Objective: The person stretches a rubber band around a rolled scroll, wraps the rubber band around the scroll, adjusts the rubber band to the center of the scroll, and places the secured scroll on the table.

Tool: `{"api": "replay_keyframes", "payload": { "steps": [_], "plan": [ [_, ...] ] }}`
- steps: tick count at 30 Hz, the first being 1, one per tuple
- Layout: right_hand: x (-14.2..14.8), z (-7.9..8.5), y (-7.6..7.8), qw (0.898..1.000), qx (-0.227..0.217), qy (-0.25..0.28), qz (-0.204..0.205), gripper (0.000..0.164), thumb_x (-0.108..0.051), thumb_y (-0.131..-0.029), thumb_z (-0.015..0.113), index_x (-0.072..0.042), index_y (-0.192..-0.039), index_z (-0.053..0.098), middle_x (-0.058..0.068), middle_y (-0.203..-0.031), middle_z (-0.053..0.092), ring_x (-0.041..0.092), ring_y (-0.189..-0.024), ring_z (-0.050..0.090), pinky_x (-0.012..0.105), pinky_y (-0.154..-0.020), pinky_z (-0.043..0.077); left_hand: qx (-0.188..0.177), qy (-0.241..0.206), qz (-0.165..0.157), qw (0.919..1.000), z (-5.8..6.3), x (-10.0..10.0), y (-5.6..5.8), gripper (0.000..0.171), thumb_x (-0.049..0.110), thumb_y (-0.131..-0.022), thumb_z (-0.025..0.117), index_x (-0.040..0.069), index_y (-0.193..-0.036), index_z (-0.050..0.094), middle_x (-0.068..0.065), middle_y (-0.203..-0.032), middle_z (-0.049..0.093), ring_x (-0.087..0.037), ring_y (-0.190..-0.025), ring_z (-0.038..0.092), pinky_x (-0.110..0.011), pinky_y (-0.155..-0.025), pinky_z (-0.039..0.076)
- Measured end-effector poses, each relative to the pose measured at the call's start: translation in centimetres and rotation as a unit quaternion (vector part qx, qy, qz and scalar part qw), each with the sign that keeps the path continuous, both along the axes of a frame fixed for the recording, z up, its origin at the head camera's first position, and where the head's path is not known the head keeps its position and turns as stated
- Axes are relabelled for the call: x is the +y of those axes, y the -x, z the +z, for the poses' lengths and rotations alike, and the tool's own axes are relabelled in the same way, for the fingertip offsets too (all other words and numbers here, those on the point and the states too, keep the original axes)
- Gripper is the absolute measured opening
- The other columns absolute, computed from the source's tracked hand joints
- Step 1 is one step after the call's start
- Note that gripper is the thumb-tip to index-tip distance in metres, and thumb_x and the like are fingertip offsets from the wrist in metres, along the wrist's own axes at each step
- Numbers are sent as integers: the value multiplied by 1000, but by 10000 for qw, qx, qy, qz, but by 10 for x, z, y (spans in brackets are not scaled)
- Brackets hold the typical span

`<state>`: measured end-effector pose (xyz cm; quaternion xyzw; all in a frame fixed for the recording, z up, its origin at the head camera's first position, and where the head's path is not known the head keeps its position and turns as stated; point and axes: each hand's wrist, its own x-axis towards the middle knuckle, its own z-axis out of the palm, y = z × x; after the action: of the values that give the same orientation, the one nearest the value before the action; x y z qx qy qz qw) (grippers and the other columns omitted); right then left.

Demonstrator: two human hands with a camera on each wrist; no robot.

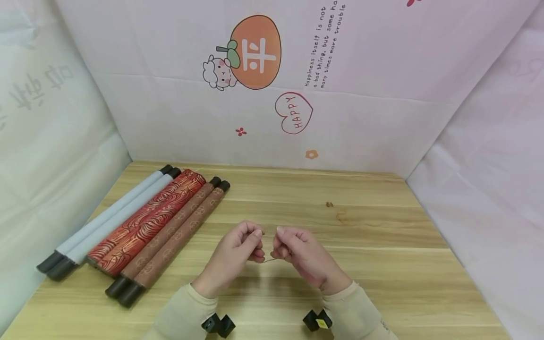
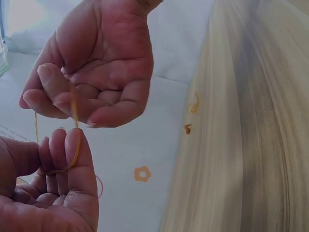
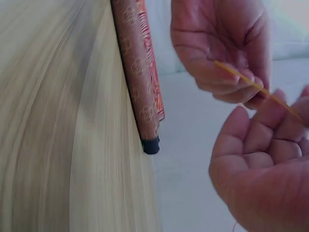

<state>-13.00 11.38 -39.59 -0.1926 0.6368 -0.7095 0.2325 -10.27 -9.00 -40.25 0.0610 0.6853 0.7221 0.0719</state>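
Between my two hands, close over the table, runs a thin yellow rubber band [image 2: 78, 147]. My left hand [image 1: 235, 249] holds one side of it with curled fingers and thumb. Facing it, my right hand [image 1: 307, 252] has the other side hooked on its bent fingers. In the right wrist view the band [image 3: 258, 87] is a straight taut line from the left fingers to the right ones. Part of the loop is hidden behind the fingers.
Rolled scrolls lie side by side at the left: light blue ones [image 1: 119, 208], red patterned ones [image 1: 148, 222] and brown ones [image 1: 178, 236] with black ends. A loose yellow band [image 1: 341, 217] and a small brown piece [image 1: 329, 204] lie back right. White printed cloth [image 1: 361, 127] encloses the table.
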Motion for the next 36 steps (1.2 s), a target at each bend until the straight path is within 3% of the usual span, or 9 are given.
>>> {"api": "replay_keyframes", "payload": {
  "steps": [6, 14, 20, 23, 28, 33, 36],
  "plan": [
    [0, 3, -1, 9956, -313, 879, -63, 35, -36, -112, 47, -17, -88, 63, -7, -65, 48, 7, -77, 66, 28, -89, 58, 61, 118, -279, 9995, -2, 2, -1, 27, 21, -109, 54, -4, -118, 56, -17, -99, 63, -24, -87, 70, -33, -84, 63],
    [-1, 5, -1, 9903, -131, 1385, 23, 33, -31, -112, 46, -17, -101, 74, -10, -71, 59, 4, -68, 60, 26, -81, 59, 154, 186, -425, 9988, -3, 3, -1, 25, 18, -109, 53, -5, -117, 55, -19, -102, 65, -24, -89, 72, -34, -84, 63],
    [-1, 6, -4, 9896, 24, 1437, 90, 31, -24, -112, 46, -15, -107, 75, -12, -76, 64, 1, -65, 57, 24, -77, 58, 336, 425, -371, 9978, -5, 4, 1, 26, 19, -108, 55, -6, -116, 57, -20, -106, 67, -29, -94, 72, -32, -84, 63],
    [2, 6, -6, 9922, 48, 1242, -50, 30, -25, -112, 48, -15, -108, 76, -12, -75, 62, 1, -60, 51, 22, -71, 55, 553, 824, -367, 9944, -7, 5, 3, 26, 22, -108, 56, -3, -116, 60, -16, -105, 68, -25, -93, 72, -29, -83, 62],
    [3, 7, -5, 9952, 108, 961, -162, 29, -27, -111, 49, -12, -116, 74, -11, -78, 63, 2, -59, 47, 20, -67, 51, 995, 1867, -91, 9773, -7, 0, 7, 23, 27, -107, 58, 7, -115, 66, -6, -96, 70, -14, -84, 68, -27, -75, 59],
    [2, 8, -4, 9967, 32, 783, -209, 30, -29, -111, 51, -11, -125, 70, -10, -82, 66, 3, -64, 52, 20, -66, 52, 1245, 2798, 345, 9513, -2, -11, 14, 23, 32, -104, 61, 16, -117, 69, 5, -98, 70, -9, -90, 65, -33, -81, 55],
    [2, 9, -5, 9971, -27, 715, -266, 30, -30, -111, 51, -11, -127, 68, -10, -83, 67, 4, -68, 56, 20, -66, 52, 1324, 3307, 604, 9324, 0, -21, 21, 27, 33, -102, 63, 15, -122, 69, 5, -105, 72, -11, -96, 68, -38, -87, 57]
  ]
}}
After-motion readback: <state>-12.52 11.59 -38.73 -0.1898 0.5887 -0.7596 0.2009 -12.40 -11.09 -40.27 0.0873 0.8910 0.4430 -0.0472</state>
